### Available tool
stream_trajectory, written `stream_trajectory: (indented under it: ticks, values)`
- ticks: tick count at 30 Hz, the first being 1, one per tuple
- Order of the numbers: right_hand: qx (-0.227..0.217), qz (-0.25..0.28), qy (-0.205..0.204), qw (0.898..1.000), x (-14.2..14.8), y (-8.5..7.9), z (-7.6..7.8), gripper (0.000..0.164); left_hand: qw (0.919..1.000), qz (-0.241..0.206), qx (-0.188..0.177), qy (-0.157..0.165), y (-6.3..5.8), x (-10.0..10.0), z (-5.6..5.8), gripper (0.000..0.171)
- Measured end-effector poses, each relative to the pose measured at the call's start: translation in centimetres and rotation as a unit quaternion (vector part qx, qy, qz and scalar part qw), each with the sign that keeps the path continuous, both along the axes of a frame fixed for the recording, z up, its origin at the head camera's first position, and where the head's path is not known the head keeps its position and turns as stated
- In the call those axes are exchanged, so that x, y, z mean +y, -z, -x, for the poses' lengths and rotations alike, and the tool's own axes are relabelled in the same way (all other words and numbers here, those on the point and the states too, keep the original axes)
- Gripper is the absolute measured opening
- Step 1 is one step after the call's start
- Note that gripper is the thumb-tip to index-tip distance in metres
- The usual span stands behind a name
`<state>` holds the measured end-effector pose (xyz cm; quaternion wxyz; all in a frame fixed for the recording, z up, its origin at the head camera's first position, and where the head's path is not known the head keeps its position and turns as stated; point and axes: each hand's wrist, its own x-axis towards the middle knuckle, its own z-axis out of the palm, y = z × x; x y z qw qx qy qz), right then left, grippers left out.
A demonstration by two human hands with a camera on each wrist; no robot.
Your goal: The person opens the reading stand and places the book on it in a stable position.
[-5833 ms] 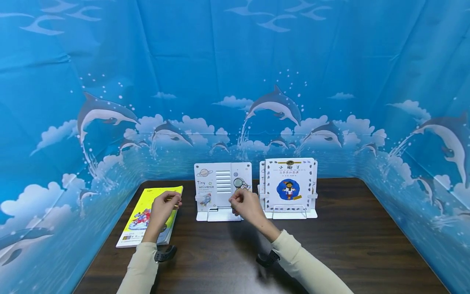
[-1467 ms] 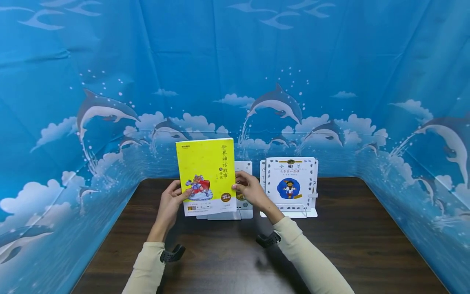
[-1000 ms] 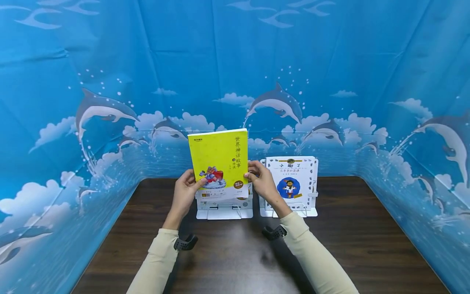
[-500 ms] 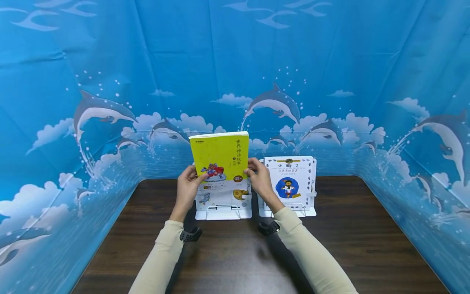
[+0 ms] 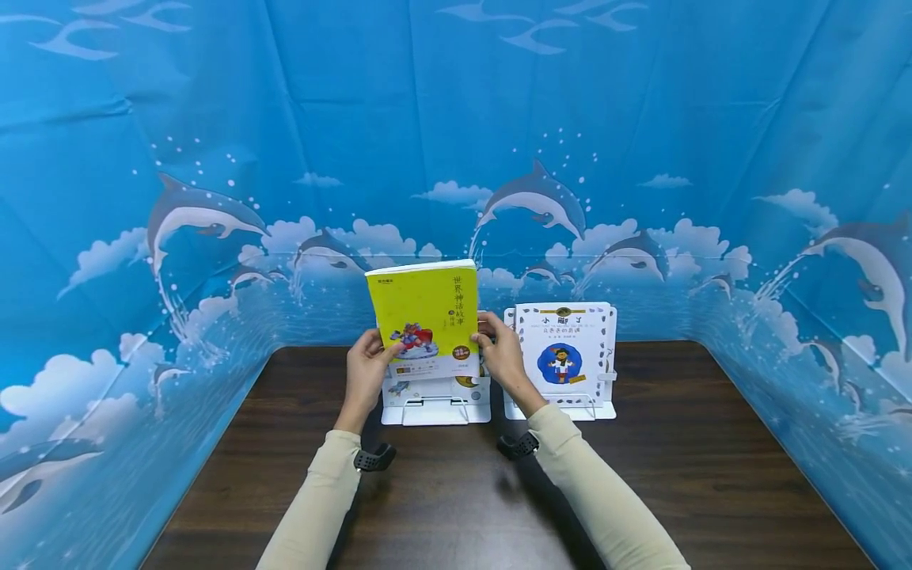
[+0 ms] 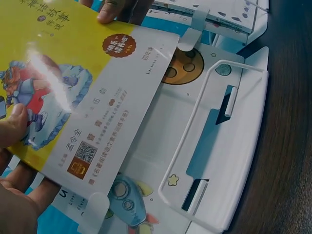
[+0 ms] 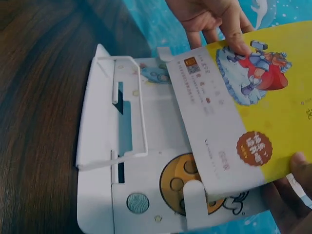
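In the head view a yellow-and-white book (image 5: 427, 317) is held up by both hands in front of the left white book stand (image 5: 435, 413). My left hand (image 5: 365, 372) pinches its left edge, thumb on the cover. At the opposite edge, my right hand (image 5: 502, 356) pinches it the same way. The book leans slightly, its lower edge above the stand's ledge (image 6: 243, 161). A wire holder (image 7: 141, 112) rises from that ledge. White side tabs (image 7: 195, 204) sit close to the book's lower corners; whether they overlap the cover is unclear.
Just right stands a second book stand (image 5: 606, 412) bearing a white picture book (image 5: 561, 336). Both stands rest on a dark wooden table (image 5: 442, 491). Behind and at the sides hangs a blue dolphin-print cloth (image 5: 385, 119).
The yellow book, flat at the table's left in the oldest frame, was picked up and carried right to the left stand. Over the last half second it has dropped slightly.
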<state>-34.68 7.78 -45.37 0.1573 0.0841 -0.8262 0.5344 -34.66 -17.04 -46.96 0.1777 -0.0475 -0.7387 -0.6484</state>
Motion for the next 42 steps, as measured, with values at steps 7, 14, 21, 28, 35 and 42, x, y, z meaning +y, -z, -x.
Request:
stream_trajectory:
  ticks: [7,14,21,28,35,42]
  values:
    - [0.000,-0.046,-0.073,0.996,0.4,0.8,-0.5,0.068,0.9992,-0.010,0.013,-0.037,0.2,0.1,-0.2,0.033]
    - [0.045,-0.097,-0.072,0.992,0.6,1.6,-0.4,0.082,0.9993,-0.014,0.016,-0.032,-0.1,0.3,-0.1,0.033]
    - [0.113,-0.148,-0.018,0.982,0.5,2.5,-0.4,0.065,0.9981,0.036,0.005,-0.050,0.1,0.0,-0.3,0.037]
    - [0.095,-0.154,-0.014,0.983,0.4,3.1,-1.0,0.065,0.9880,0.135,0.006,-0.075,0.5,-0.7,-0.6,0.037]
    - [0.089,-0.162,-0.009,0.983,0.3,3.6,-1.3,0.064,0.9815,0.165,0.025,-0.093,0.5,-1.0,-0.6,0.039]
    - [0.092,-0.161,0.016,0.983,0.0,4.1,-1.5,0.061,0.9807,0.170,0.009,-0.097,1.1,-0.8,-1.0,0.039]
